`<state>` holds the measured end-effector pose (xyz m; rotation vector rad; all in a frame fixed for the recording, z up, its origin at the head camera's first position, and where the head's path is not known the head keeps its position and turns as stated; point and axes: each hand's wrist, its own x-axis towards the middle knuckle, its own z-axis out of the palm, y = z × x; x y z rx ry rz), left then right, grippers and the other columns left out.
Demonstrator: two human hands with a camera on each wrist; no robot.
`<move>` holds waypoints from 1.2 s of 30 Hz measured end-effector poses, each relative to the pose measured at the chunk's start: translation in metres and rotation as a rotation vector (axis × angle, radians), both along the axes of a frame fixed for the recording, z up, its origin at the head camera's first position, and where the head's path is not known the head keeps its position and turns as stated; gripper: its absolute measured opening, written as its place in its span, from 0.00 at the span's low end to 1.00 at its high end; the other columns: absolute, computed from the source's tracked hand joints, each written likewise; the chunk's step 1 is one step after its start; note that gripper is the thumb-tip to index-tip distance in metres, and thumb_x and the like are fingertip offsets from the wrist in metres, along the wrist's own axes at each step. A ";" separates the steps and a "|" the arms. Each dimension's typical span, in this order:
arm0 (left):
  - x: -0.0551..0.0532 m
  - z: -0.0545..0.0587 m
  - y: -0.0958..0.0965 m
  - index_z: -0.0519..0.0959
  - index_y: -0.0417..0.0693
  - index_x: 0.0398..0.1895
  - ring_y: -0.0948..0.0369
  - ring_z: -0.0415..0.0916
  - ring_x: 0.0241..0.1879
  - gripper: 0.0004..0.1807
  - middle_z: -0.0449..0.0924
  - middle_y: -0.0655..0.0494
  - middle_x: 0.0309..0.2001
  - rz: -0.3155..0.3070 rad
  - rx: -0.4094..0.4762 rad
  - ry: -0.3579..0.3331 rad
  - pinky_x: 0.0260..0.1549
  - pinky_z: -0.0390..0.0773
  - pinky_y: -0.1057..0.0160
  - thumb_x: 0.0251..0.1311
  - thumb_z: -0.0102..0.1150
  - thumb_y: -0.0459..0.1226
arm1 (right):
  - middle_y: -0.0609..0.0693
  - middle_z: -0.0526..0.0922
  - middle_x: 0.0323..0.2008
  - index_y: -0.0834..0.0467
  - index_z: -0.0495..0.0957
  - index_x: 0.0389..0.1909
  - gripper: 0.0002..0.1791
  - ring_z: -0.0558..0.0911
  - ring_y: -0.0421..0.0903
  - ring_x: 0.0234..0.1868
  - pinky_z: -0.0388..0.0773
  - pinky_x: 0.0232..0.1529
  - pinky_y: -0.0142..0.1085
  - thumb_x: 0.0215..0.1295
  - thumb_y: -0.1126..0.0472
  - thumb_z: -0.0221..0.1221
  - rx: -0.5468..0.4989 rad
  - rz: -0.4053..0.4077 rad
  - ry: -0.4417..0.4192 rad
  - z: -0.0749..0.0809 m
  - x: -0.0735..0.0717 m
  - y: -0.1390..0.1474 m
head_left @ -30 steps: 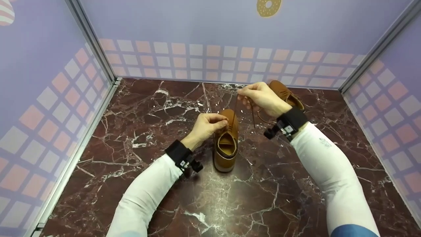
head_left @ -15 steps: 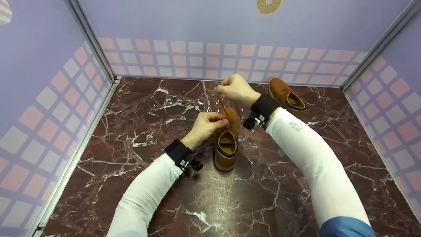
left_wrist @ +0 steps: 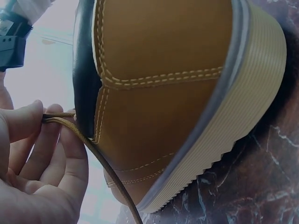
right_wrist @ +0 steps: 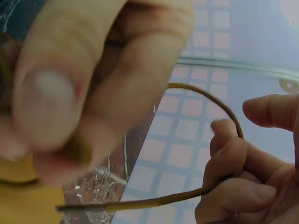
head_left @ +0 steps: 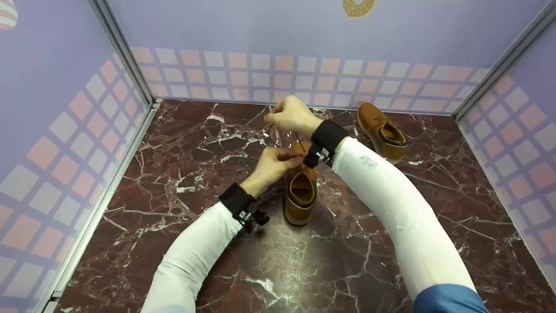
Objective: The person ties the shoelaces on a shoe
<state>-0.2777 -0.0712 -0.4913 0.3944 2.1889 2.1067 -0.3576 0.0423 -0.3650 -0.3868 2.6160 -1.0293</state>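
A brown lace-up shoe [head_left: 299, 214] stands on the marbled surface, toe pointing away. Beside its lacing, my left hand [head_left: 270, 168] pinches a brown shoelace [left_wrist: 106, 165] between thumb and fingers; in the left wrist view one strand runs to the shoe and another hangs down along its side. Farther out, past the toe, my right hand [head_left: 292, 115] is raised. The right wrist view shows its fingers [right_wrist: 226, 161] curled on a lace strand [right_wrist: 161, 201] that bends around them, its dark tip free. My left thumb [right_wrist: 49, 100] looms close there, blurred.
A second brown shoe [head_left: 384, 134] stands at the back right near the back wall [head_left: 243, 74]. Side panels with metal frames [head_left: 130, 65] close off left and right. A black wrist camera [head_left: 311, 158] on my right arm overlaps the first shoe's lacing.
My right hand has swung from the right over to the left past the toe, carrying the lace across the shoe. The left hand keeps its pinch in almost the same spot.
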 end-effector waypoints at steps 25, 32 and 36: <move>0.000 -0.003 0.008 0.92 0.33 0.51 0.69 0.90 0.33 0.10 0.97 0.50 0.39 0.008 0.048 -0.065 0.40 0.90 0.70 0.68 0.75 0.28 | 0.59 0.95 0.43 0.63 0.91 0.48 0.13 0.84 0.37 0.30 0.82 0.32 0.28 0.69 0.69 0.61 -0.318 0.315 0.135 -0.020 0.018 0.029; -0.002 -0.004 0.007 0.92 0.34 0.48 0.71 0.89 0.36 0.09 0.97 0.49 0.42 0.039 -0.006 -0.022 0.45 0.89 0.71 0.67 0.76 0.28 | 0.58 0.96 0.41 0.61 0.93 0.45 0.10 0.79 0.33 0.26 0.75 0.30 0.26 0.69 0.66 0.66 -0.225 0.335 0.231 -0.038 0.020 0.059; -0.002 -0.004 0.007 0.92 0.34 0.50 0.71 0.89 0.37 0.11 0.97 0.48 0.44 0.033 -0.013 -0.028 0.45 0.88 0.71 0.68 0.77 0.29 | 0.58 0.96 0.40 0.61 0.93 0.45 0.09 0.78 0.34 0.26 0.73 0.28 0.25 0.70 0.65 0.67 -0.201 0.323 0.232 -0.046 0.023 0.074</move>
